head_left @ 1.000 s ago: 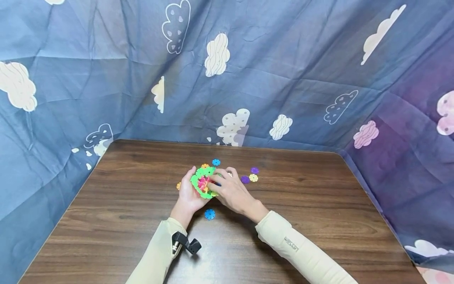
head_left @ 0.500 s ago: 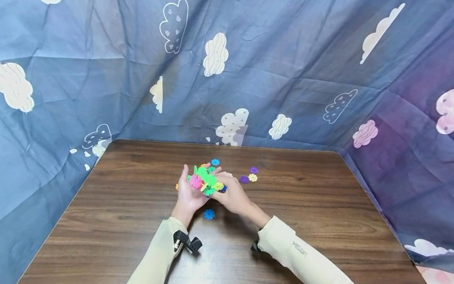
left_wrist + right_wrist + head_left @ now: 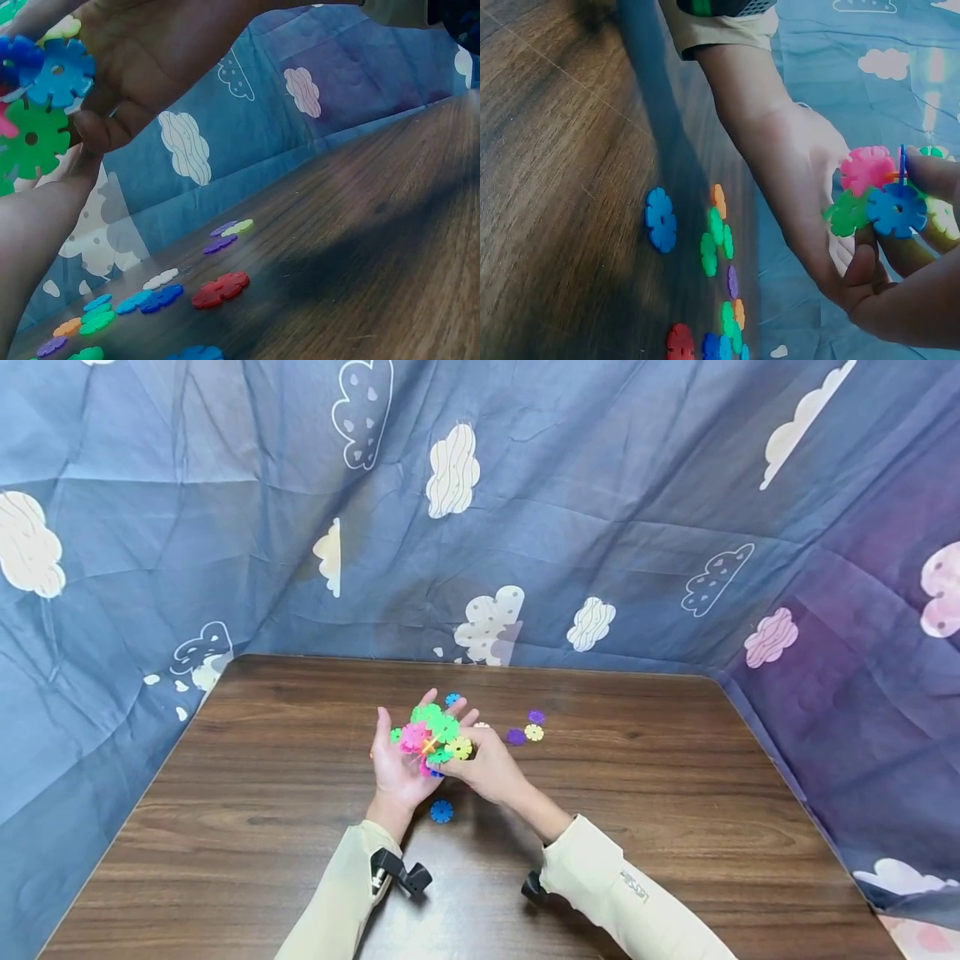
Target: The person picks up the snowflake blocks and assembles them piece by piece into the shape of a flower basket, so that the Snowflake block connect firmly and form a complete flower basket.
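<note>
A cluster of interlocking plastic snowflake discs (image 3: 441, 727), in green, pink, yellow and blue, is held above the table. My right hand (image 3: 491, 770) pinches its right side between thumb and fingers. Palm up beneath it lies my left hand (image 3: 399, 777), its fingers extended. In the right wrist view a blue disc (image 3: 897, 211) of the cluster faces the camera, beside a pink disc (image 3: 868, 169). The left wrist view shows a green disc (image 3: 31, 138) on its underside. Where the cluster touches the left palm is partly hidden.
Loose discs lie on the wooden table (image 3: 675, 827): a blue disc (image 3: 442, 812) in front of the hands, a purple disc (image 3: 516, 737) and a pale yellow disc (image 3: 534, 732) to the right. A red disc (image 3: 220, 290) shows in the left wrist view. A cloud-patterned cloth (image 3: 600, 510) hangs behind.
The cluster has been turned over so its green and pink discs face up. My left hand has opened out under it, while the right hand has shifted its grip to the right side.
</note>
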Available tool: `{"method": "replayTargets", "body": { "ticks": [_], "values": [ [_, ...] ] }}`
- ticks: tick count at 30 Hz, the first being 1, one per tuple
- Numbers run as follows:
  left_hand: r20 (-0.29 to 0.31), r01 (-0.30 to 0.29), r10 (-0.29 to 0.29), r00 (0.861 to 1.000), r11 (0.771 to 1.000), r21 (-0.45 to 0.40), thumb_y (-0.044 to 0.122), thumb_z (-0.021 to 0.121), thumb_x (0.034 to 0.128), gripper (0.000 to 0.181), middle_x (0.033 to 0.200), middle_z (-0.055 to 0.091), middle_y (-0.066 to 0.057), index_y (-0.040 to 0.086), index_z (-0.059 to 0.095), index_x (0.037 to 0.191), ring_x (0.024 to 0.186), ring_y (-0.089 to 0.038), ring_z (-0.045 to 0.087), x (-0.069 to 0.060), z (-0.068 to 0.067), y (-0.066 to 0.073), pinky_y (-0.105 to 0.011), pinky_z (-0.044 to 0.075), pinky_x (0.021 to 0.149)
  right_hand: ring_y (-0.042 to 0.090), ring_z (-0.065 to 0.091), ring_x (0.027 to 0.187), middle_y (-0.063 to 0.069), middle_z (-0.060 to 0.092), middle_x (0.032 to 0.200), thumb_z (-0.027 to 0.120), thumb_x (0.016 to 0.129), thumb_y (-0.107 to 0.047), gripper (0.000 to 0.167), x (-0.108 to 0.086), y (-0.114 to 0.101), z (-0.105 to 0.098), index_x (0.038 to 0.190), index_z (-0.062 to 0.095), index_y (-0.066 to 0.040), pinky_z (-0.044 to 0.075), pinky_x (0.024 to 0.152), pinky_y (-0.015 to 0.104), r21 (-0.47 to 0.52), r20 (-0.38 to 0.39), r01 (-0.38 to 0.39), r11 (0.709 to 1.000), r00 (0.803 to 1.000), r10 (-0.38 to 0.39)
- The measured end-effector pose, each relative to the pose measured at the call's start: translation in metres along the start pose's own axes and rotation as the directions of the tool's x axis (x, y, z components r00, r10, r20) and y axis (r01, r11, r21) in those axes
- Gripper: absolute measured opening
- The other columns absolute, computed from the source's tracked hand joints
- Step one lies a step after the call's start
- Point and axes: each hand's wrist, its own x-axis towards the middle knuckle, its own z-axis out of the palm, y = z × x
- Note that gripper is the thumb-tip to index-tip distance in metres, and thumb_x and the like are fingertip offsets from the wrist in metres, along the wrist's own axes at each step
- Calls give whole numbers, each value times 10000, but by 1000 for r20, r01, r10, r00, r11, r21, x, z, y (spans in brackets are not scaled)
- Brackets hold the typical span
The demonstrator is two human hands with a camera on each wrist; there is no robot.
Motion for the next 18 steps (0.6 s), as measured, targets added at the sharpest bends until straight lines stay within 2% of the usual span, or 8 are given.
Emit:
{"method": "replayTargets", "body": {
  "ticks": [3,6,8,10,12,14,18],
  "values": [
    [18,-2,2,1000,1000,-9,628,453,964,760,1653,161,-212,227,182,1549,1482,-454,277,1,-1,-1,-518,403,1137,95,514,754,111,691,809,779,807,-33,166,0,0,-1,953,728,29,479,682,214,-40,-16,-16,999,1000,15],
    [38,-1,1,999,1000,3,647,366,985,742,1572,353,-220,222,136,1548,1460,-453,332,1,-3,-2,-495,391,1152,101,502,710,38,653,750,802,796,-79,158,0,-2,-2,923,730,-17,451,634,219,-112,-71,-61,992,996,53],
    [59,3,-4,998,1000,18,656,297,995,719,1546,400,-211,223,121,1541,1455,-437,354,0,-4,-2,-476,378,1165,114,496,696,0,624,734,821,792,-112,160,-1,-4,-3,901,721,-51,436,619,232,-173,-116,-93,980,991,73],
    [51,4,-5,999,999,32,660,262,996,694,1523,443,-194,220,167,1524,1443,-386,399,0,-5,-2,-451,390,1160,133,507,715,-2,665,788,844,781,-149,214,-2,-5,-4,939,724,-71,433,629,252,-248,-164,-109,963,984,69],
    [19,7,-8,1000,998,69,667,216,990,685,1509,470,-168,226,229,1514,1426,-323,438,-1,-6,-2,-424,406,1150,157,512,734,20,690,831,866,767,-196,274,-2,-6,-4,966,719,-79,445,686,292,-324,-211,-124,938,976,56],
    [-43,16,-11,999,993,115,673,187,985,698,1496,500,-116,246,222,1537,1405,-248,467,-3,-6,-1,-398,416,1139,193,545,782,31,720,902,884,742,-230,357,-2,-5,-5,1023,715,-88,445,731,325,-381,-263,-130,915,964,28],
    [-183,54,-18,983,980,192,653,164,991,709,1462,539,-14,304,88,1605,1354,-182,506,-5,-5,1,-381,426,1111,222,565,792,25,693,863,898,706,-266,413,-3,-2,-7,1018,684,-100,437,720,341,-421,-351,-146,895,936,-13]
  ]
}}
